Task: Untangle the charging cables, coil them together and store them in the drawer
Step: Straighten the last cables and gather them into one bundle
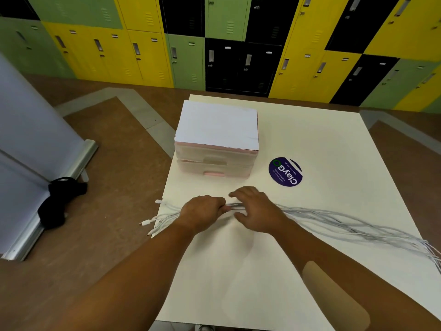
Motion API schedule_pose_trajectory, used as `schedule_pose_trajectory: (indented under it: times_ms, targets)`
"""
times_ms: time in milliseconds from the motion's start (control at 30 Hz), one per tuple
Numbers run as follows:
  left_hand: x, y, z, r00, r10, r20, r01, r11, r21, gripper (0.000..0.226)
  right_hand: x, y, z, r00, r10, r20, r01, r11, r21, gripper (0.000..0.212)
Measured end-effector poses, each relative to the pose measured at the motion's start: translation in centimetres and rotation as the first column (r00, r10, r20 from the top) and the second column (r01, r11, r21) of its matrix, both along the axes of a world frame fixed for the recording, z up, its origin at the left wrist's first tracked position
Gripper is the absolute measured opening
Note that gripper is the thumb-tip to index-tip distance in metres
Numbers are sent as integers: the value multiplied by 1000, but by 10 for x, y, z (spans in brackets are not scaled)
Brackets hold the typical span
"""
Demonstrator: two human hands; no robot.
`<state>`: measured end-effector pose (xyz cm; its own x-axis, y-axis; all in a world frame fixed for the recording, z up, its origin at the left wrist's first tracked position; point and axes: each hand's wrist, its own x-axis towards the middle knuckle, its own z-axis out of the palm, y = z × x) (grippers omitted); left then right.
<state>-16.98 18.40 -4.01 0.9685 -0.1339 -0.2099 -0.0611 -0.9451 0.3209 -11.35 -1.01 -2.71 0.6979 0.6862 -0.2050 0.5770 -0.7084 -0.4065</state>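
Observation:
Several white charging cables [338, 220] lie as one straight bundle across the white table [322, 144], their plugs fanning out past its left edge and their other ends trailing off the right side. My left hand [201, 211] grips the bundle near the left end. My right hand [256, 210] lies just beside it over the cables, fingers spread and lightly curved on the bundle. Behind the hands stands a small white drawer unit [216, 139] with pink trim; its two drawers are closed.
A round purple sticker [285, 172] is on the table right of the drawer unit. A black bag [58, 201] lies on the brown floor at the left, by a grey partition base. Coloured lockers [214, 44] line the back wall.

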Motion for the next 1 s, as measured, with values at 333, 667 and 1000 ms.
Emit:
schedule_pose_trajectory:
  times_ms: [333, 667, 1000]
  targets:
    - [-9, -2, -6, 999, -39, -37, 32, 986, -164, 43, -5, 4, 2, 994, -2, -108, -2, 999, -40, 25]
    - [-12, 22, -7, 994, 48, -93, -58, 992, -111, 43, 3, -28, 0, 990, -126, -55, 120, 987, -106, 28]
    - [3, 2, 0, 975, 151, -161, -192, 943, -274, 51, 5, -39, -8, 971, -233, -45, 227, 967, -114, 27]
